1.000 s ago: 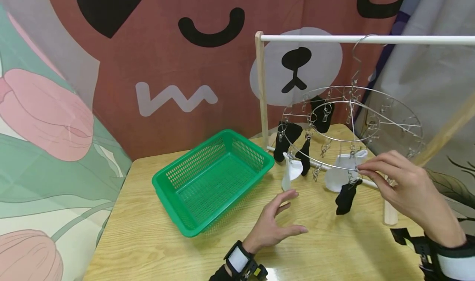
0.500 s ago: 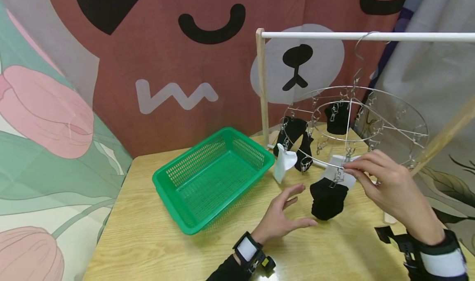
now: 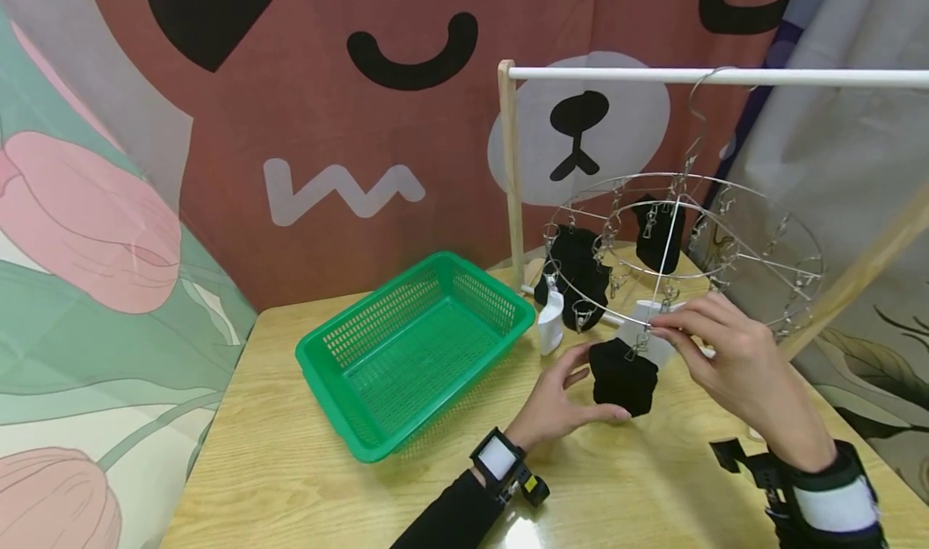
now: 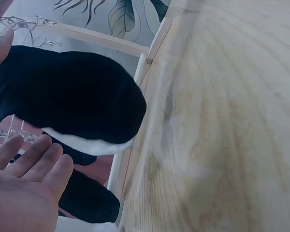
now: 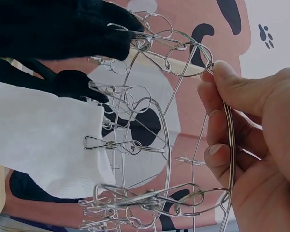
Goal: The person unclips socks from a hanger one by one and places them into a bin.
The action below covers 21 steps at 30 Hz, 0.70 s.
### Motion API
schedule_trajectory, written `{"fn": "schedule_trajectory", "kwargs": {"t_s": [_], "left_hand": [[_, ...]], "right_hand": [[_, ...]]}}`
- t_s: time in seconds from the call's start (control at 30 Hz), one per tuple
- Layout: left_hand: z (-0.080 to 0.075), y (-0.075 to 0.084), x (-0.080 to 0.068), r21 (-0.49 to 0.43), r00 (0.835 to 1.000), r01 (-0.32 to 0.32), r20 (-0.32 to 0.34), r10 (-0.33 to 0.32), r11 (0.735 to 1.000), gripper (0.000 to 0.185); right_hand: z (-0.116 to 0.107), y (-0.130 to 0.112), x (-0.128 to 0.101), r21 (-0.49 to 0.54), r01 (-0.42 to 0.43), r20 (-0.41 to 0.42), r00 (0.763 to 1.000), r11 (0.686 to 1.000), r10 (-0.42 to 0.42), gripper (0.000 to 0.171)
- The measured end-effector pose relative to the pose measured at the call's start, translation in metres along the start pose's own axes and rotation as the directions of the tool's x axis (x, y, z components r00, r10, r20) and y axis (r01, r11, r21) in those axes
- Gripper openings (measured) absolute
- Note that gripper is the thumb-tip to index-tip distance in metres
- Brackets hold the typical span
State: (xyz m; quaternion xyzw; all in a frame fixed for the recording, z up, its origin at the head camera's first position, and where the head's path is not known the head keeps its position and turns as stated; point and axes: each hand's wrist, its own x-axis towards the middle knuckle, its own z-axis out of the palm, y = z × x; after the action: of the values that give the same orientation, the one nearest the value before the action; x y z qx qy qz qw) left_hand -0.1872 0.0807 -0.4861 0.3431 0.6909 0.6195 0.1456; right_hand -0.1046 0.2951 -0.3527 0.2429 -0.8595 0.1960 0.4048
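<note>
A round wire clip hanger (image 5: 230, 140) hangs from a white rail. Its outer ring is pinched between the thumb and fingers of my right hand (image 3: 733, 355). From a metal clip (image 5: 144, 43) beside that grip hangs a black sock (image 3: 624, 384). My left hand (image 3: 555, 404) is at the sock's left side, thumb and fingers spread around it; whether it touches the cloth I cannot tell. Behind the black sock, a white sock (image 3: 656, 347) is partly hidden. Another white sock (image 3: 551, 323) and more black socks (image 3: 581, 267) hang on the left and far sides.
A green plastic basket (image 3: 428, 372) with no contents visible stands on the wooden table (image 3: 276, 436), left of the hanger. The wood-framed rack's post (image 3: 511, 170) rises behind it. Several unused clips dangle from the hanger's right side. A printed curtain (image 3: 327, 114) covers the background.
My right hand has moved left along with the ring, turning the hanger. The near black sock has swung left to my left hand, which has shifted slightly right and up.
</note>
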Motion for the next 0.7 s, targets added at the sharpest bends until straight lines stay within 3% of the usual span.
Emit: {"fn": "schedule_trajectory", "kwargs": {"t_s": [0.17, 0.3, 0.53, 0.7], "left_hand": [[0.003, 0.000, 0.008, 0.011, 1.000, 0.023, 0.006, -0.024, 1.000, 0.085], [0.006, 0.000, 0.014, -0.032, 1.000, 0.008, -0.011, -0.009, 0.999, 0.077], [0.013, -0.001, 0.022, -0.205, 0.994, -0.093, -0.082, 0.078, 0.974, 0.044], [0.015, 0.000, 0.024, -0.220, 0.989, -0.094, -0.134, 0.065, 0.971, 0.023]], "right_hand": [[0.004, -0.003, 0.003, -0.012, 0.007, -0.018, 1.000, 1.000, -0.008, 0.055], [0.008, -0.004, 0.006, -0.009, 0.031, -0.060, 0.998, 0.999, -0.032, 0.054], [0.011, -0.005, 0.008, -0.004, 0.048, -0.098, 0.994, 0.999, -0.048, 0.055], [0.011, -0.004, 0.009, -0.006, 0.049, -0.095, 0.994, 0.999, -0.049, 0.055]]}}
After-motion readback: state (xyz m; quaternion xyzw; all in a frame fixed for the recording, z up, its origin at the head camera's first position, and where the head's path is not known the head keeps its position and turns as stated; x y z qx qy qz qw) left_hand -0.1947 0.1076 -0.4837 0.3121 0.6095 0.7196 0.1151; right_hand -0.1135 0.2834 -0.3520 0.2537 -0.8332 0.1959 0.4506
